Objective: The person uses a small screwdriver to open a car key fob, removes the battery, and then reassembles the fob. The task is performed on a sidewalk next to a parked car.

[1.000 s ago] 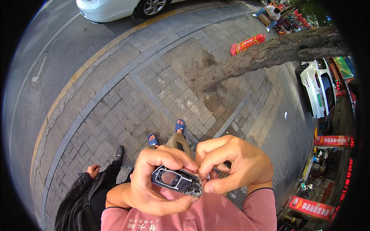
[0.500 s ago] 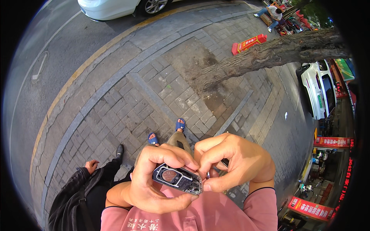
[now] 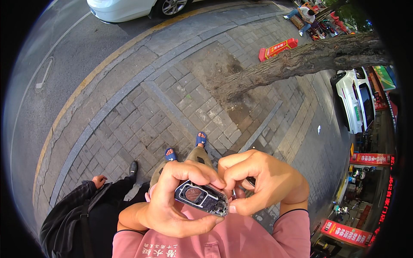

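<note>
My left hand (image 3: 172, 202) grips an opened car key fob (image 3: 207, 204), its fingers along the upper edge and the thumb under the lower edge. The dark casing has a silver inner frame, and a round coin battery (image 3: 192, 195) sits in it, face up. At the fob's right end, its clear-looking edge lies against the fingertips of my right hand (image 3: 262, 185). Those fingers are pinched around a small shiny metal piece (image 3: 234, 194), mostly covered by them. A dark object (image 3: 250, 181) shows inside the curl of the same hand; its kind is unclear.
A person in black (image 3: 99, 215) stands close on my left. Ahead, a tree trunk (image 3: 292, 64) rises from the paving, with a red sign (image 3: 278, 49) behind it. A white car (image 3: 124, 9) is on the road; another white vehicle (image 3: 355, 101) stands to the right.
Both hands and the fob have shifted slightly right. The fob is tilted a little differently. The person in black on my left has moved slightly left and nearer.
</note>
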The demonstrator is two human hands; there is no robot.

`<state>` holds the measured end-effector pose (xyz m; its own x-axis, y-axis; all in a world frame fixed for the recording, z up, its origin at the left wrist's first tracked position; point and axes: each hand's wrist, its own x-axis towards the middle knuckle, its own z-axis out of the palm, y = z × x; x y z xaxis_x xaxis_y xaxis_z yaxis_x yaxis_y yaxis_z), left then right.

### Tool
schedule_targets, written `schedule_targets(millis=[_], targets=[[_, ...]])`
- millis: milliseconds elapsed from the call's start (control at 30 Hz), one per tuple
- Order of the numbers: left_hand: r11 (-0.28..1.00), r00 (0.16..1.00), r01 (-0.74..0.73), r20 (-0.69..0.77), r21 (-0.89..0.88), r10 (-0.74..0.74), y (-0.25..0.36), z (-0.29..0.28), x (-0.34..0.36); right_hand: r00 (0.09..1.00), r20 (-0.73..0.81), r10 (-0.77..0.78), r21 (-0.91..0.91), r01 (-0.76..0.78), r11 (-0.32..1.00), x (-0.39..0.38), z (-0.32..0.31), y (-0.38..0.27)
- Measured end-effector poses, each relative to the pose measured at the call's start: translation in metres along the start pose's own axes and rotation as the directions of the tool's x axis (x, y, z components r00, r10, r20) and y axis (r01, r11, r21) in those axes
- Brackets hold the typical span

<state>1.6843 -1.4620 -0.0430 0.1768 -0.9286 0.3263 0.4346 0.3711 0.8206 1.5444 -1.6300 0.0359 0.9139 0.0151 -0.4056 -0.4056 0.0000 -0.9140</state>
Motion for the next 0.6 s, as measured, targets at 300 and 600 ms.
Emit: schedule_targets(millis=[300, 600], targets=[[0.998, 0.999, 0.038, -0.025, -0.050, -0.039, -0.0033, 0.0020, -0.0035, 1.000, -0.013, 0.004, -0.023, -0.004, 1.000, -0.0006, 0.0029, 0.0027], [0.988, 0.996, 0.090, 0.002, -0.128, -0.091, -0.0019, 0.0039, -0.0046, 0.998, -0.029, -0.054, -0.049, 0.053, 0.997, -0.0025, 0.0064, 0.0076]])
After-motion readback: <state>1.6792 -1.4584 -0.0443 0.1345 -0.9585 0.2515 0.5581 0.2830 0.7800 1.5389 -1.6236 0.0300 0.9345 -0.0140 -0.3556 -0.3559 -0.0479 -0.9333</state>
